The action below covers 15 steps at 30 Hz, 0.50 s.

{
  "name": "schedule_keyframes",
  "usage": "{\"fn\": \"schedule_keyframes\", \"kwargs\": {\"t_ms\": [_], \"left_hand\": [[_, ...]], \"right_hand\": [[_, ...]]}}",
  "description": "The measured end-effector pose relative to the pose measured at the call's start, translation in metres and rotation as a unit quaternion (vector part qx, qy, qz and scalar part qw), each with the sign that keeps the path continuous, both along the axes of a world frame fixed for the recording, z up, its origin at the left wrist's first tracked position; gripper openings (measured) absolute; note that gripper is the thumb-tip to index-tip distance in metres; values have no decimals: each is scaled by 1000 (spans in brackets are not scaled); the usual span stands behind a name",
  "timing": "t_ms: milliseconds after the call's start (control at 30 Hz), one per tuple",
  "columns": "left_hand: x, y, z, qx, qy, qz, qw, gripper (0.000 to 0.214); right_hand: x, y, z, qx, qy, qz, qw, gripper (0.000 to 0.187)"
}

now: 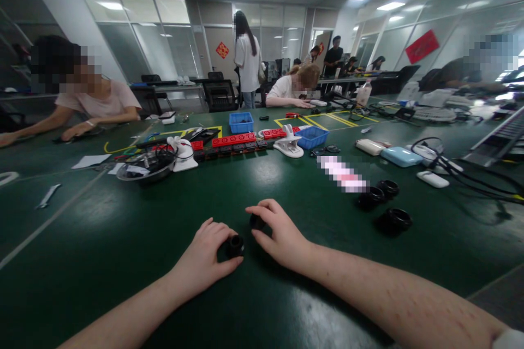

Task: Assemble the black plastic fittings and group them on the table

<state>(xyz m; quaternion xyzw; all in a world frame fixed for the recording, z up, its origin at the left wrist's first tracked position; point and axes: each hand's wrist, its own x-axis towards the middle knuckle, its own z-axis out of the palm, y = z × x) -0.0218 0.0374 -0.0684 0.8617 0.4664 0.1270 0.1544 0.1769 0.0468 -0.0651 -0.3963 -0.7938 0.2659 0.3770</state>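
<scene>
Black ring [236, 246] in left hand [204, 252], dark piece [257, 222] in right hand [280, 233], your fingers half-curled: slackening could roll either off the table [180, 202] edge.

The right hand [280, 232] partly covers a small black part [256, 222], the left hand [208, 249] hides one side of a black cylinder [236, 248]; a pink-and-white item [341, 173] on the desk [164, 218] is blurred into blocks (its nature unclear), and the left edge crops a curved white item [9, 176]
</scene>
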Motion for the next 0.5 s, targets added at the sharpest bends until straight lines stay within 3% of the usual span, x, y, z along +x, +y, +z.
{"fn": "schedule_keyframes", "kwargs": {"t_ms": [233, 500], "left_hand": [[0, 1, 0, -6, -4, 1, 1000, 21], [1, 0, 0, -15, -11, 7, 1000, 22]], "right_hand": [[1, 5, 1, 4, -107, -37, 994, 8], [3, 3, 11, 40, -222, -79, 971, 6]]}}
